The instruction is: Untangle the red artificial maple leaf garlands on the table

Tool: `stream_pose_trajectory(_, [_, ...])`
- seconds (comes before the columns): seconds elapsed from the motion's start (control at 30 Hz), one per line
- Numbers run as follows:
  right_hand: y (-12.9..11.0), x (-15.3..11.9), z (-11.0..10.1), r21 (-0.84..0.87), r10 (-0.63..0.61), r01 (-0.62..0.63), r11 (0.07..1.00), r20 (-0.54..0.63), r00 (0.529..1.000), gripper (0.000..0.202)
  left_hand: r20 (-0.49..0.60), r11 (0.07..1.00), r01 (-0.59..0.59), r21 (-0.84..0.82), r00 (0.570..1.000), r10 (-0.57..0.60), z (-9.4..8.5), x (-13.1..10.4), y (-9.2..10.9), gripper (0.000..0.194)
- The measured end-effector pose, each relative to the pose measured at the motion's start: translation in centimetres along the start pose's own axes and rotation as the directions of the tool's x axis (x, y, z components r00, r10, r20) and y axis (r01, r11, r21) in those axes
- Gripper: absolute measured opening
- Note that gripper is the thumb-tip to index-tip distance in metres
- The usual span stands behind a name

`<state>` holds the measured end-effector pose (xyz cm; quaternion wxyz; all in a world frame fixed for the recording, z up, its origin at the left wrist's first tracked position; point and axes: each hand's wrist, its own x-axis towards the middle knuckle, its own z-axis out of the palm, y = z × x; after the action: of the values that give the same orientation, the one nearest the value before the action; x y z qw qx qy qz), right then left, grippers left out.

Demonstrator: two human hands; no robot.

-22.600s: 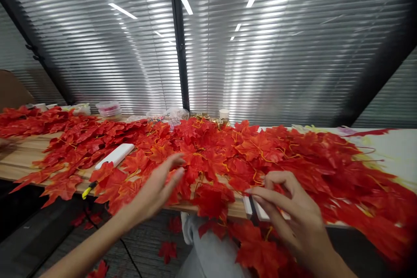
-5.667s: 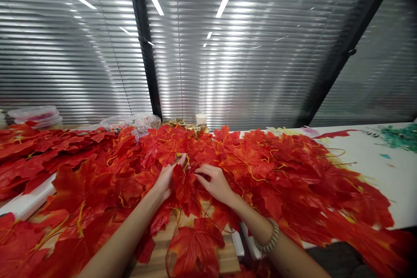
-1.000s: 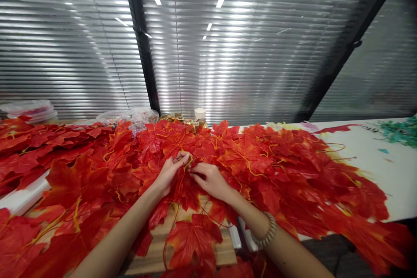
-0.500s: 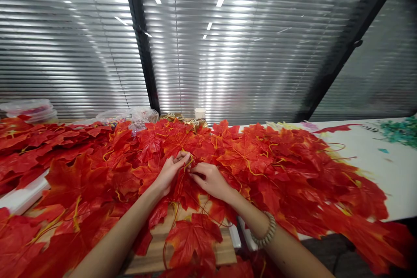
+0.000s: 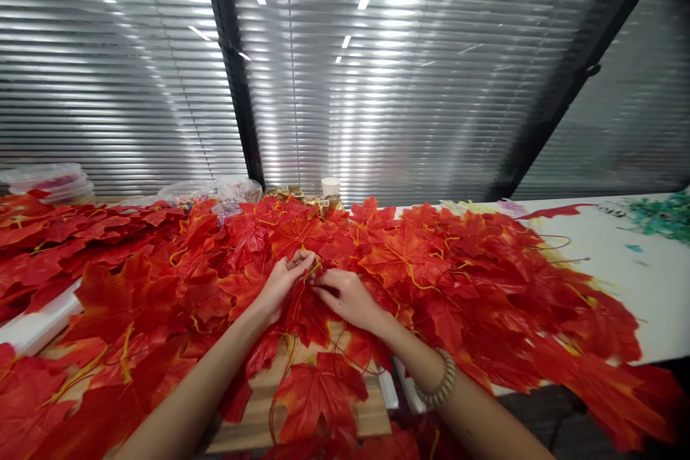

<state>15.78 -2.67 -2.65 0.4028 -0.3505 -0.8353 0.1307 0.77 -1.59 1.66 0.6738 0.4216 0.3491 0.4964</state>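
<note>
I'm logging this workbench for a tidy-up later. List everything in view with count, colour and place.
leaves: too many to count, red with orange-yellow stems, spread across the table
table: white on the right, bare wood at the near edge
paper cup: one, white, far edge by the blinds
plastic bags: clear, count unclear, far edge left of the cup
plastic tubs: clear, stacked, far left
green bits: small pile, far right
bracelet: one, beaded, right wrist
left hand: pinching a stem
right hand: pinching beside it
</note>
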Motion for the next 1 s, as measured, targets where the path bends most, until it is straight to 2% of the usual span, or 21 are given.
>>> stream_pose_trajectory(0.73, [-0.30, 0.08, -0.17, -0.006, 0.010, -0.010, 1.000, 0.031, 0.999, 0.011, 0.040, 0.999, 0.000, 0.039, 0.999, -0.001, -0.03, 0.01, -0.19, 0.029])
stream_pose_trajectory(1.0, [-0.16, -0.10, -0.19, -0.046, 0.015, -0.013, 0.999, 0.049, 0.999, 0.012, 0.089, 0.993, -0.046, 0.111, 0.995, 0.036, -0.10, 0.17, -0.24, 0.030])
